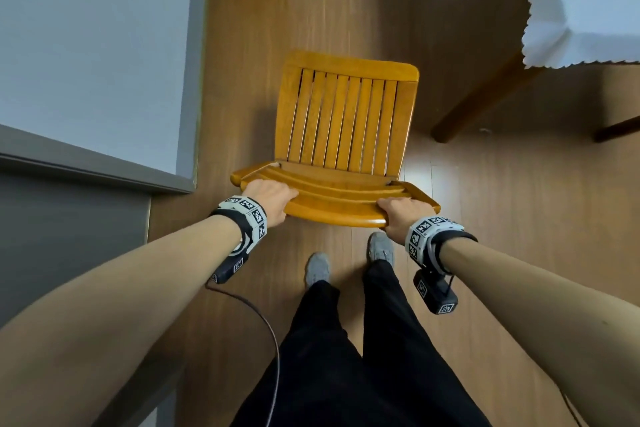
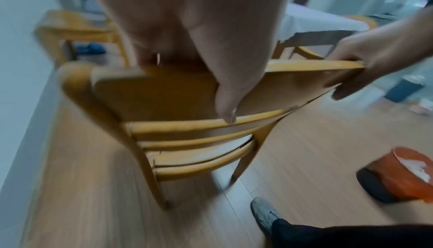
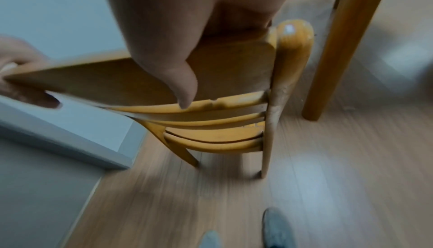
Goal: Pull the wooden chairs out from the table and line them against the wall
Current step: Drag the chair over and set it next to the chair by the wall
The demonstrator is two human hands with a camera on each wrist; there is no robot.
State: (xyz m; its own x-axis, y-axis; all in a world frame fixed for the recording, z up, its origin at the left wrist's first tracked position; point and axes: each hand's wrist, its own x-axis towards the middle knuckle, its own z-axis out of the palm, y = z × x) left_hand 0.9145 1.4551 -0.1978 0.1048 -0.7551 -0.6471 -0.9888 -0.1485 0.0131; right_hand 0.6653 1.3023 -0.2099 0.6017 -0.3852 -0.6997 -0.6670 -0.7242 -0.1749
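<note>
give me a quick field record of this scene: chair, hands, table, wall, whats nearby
chair: wooden chair, slatted seat, standing on the wood floor between wall and table
left hand: left hand grips the left end of the top back rail
right hand: right hand grips the right end of the same rail
table: table with a white cloth, to the chair's right, apart from it
wall: grey wall to the chair's left
nearby: second chair by the wall ahead; orange bin on the floor
</note>
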